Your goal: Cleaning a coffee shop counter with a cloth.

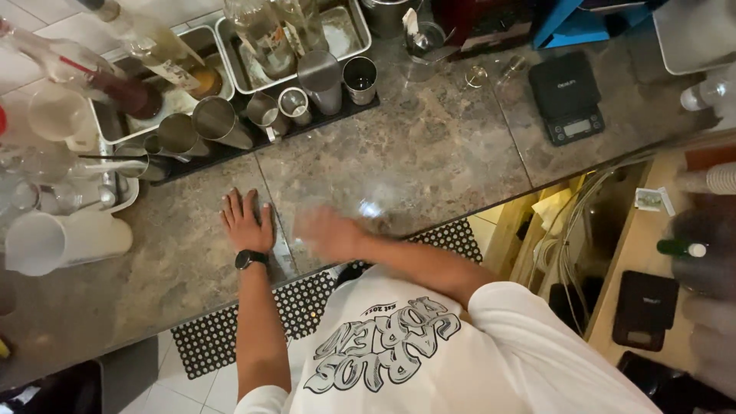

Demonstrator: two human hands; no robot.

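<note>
My left hand [247, 220] lies flat, palm down, fingers spread, on the brown stone counter [429, 153], with a black watch [251, 258] on its wrist. My right hand [328, 232] is a motion blur just to its right, low over the counter's front edge. A faint clear glass shape with a bright glint [371, 208] shows right beside that hand. The blur hides whether the fingers grip it.
Several metal cups [320, 79] stand on a black mat behind the hands, with metal trays of bottles [261, 34] beyond. A white jug [61, 241] lies far left. A black scale [567, 96] sits at the right. A studded floor mat [299, 307] lies below the counter.
</note>
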